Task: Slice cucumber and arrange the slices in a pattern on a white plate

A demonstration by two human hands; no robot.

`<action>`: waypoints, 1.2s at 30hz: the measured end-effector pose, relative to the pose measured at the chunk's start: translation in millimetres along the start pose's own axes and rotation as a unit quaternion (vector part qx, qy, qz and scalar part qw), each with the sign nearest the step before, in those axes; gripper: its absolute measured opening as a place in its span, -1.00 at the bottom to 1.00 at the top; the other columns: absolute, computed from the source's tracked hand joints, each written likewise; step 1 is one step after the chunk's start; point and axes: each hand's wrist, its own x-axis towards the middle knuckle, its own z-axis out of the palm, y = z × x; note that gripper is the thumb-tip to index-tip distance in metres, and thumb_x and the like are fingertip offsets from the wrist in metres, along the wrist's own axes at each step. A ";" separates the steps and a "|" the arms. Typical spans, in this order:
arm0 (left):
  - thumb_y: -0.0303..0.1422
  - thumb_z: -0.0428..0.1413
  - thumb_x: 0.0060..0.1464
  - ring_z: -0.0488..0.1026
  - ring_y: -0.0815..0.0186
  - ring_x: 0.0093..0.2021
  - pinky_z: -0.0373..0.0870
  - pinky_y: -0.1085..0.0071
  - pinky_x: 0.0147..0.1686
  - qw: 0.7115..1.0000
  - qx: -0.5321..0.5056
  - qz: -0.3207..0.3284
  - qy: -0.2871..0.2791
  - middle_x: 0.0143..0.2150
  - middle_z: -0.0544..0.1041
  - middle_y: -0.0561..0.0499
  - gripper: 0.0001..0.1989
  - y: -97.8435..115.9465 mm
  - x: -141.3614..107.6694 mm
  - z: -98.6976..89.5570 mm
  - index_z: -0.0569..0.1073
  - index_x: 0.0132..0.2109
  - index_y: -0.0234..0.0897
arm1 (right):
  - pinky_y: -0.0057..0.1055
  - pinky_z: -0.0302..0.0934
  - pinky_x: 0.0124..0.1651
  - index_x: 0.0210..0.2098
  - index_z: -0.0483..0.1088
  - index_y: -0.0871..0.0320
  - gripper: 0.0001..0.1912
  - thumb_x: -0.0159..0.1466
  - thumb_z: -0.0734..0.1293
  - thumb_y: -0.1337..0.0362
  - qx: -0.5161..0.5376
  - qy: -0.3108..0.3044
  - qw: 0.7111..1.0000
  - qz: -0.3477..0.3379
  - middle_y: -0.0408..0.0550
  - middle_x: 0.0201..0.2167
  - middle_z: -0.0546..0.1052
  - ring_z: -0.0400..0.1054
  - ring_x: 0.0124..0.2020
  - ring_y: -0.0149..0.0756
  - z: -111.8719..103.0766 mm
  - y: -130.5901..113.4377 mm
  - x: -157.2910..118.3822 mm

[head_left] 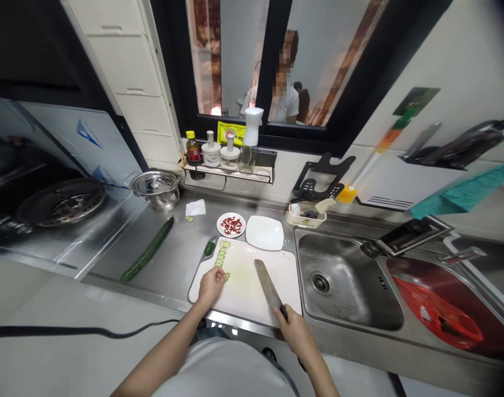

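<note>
My right hand is wrapped round the dark handle of a kitchen knife, whose broad blade lies over the right half of the white cutting board. On the board's left side my left hand has its fingers closed in a pinch, with a thin cucumber slice at the fingertips. A row of overlapping cucumber slices runs from the far edge of the board down to that hand. At the far left corner lies a short cucumber end piece.
A whole cucumber lies on the steel counter to the left. Behind the board stand a plate of chopped red pieces and a white square dish. The sink is on the right, a lidded pot at the back left.
</note>
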 end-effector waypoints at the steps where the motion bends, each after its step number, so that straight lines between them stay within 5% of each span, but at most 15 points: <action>1: -0.34 0.07 0.07 0.40 0.40 -0.37 0.18 0.53 -0.37 1.000 0.006 -0.004 0.008 -0.41 0.50 0.09 -0.91 -2.8 1.0 -3.7 0.43 -0.32 -0.24 | -0.51 0.07 -0.35 -0.31 0.34 0.12 -0.67 0.35 0.07 0.09 0.003 0.001 1.000 0.001 0.00 -0.33 0.56 0.42 -0.27 -0.27 -1.3 -0.9 -1.8; 14: -0.45 -0.01 0.10 0.40 0.34 -0.22 0.22 0.48 -0.20 0.993 0.078 0.046 0.075 -0.25 0.48 0.03 -0.89 -26.4 14.9 -5.8 0.40 -0.28 -0.23 | -0.49 0.10 -0.31 -0.28 0.36 0.10 -0.71 0.34 0.10 0.10 0.024 0.004 1.000 0.009 0.01 -0.28 0.57 0.44 -0.22 -0.23 -5.4 -3.5 -6.4; 24: -0.43 0.01 0.10 0.36 0.20 -0.01 0.20 0.36 -0.02 0.982 0.179 0.060 0.028 -0.04 0.43 -0.13 -0.66 17.5 58.3 -2.8 0.41 0.04 -0.23 | -0.48 0.13 -0.25 -0.22 0.38 0.12 -0.68 0.33 0.09 0.10 0.053 0.014 0.998 -0.006 0.05 -0.20 0.56 0.43 -0.17 -0.21 -2.2 2.4 3.1; 29: -0.42 -0.05 0.15 0.32 0.14 0.04 0.16 0.27 0.00 0.960 0.268 0.082 0.004 -0.02 0.42 -0.19 -0.70 40.3 81.6 -0.8 0.43 0.00 -0.28 | -0.48 0.13 -0.21 -0.22 0.37 0.14 -0.64 0.35 0.05 0.09 0.058 0.014 0.998 -0.019 0.06 -0.21 0.56 0.43 -0.17 -0.22 3.9 4.4 4.8; 36: -0.41 -0.11 0.19 0.35 0.12 -0.02 0.14 0.22 -0.03 0.946 0.307 0.101 0.002 -0.07 0.44 -0.24 -0.70 39.6 98.5 1.1 0.47 -0.08 -0.36 | -0.47 0.14 -0.16 -0.17 0.38 0.14 -0.62 0.33 0.06 0.06 0.065 0.006 0.998 -0.010 0.08 -0.13 0.54 0.40 -0.09 -0.20 6.3 2.5 3.1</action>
